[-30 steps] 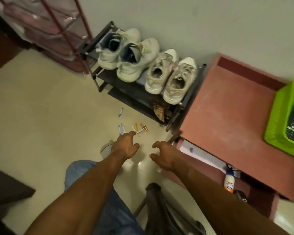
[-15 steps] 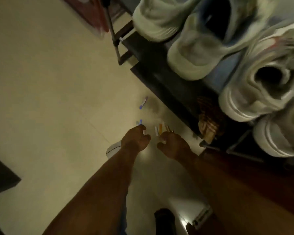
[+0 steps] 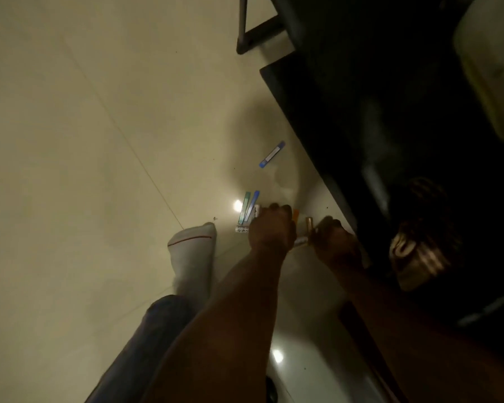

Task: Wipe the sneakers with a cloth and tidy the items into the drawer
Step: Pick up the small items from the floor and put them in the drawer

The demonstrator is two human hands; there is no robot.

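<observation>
Both hands reach down to small coloured sticks [image 3: 249, 209] scattered on the floor [image 3: 99, 141] beside the shoe rack [image 3: 361, 112]; left hand [image 3: 271, 228] and right hand [image 3: 333, 242] have curled fingers, their grip unclear

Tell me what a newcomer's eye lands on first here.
Two hands, the left hand and right hand, reach down into a cluster of small coloured tubes on the pale tiled floor. One blue tube lies apart, farther out beside the dark shoe rack. A white-socked foot stands left of the hands.
</observation>
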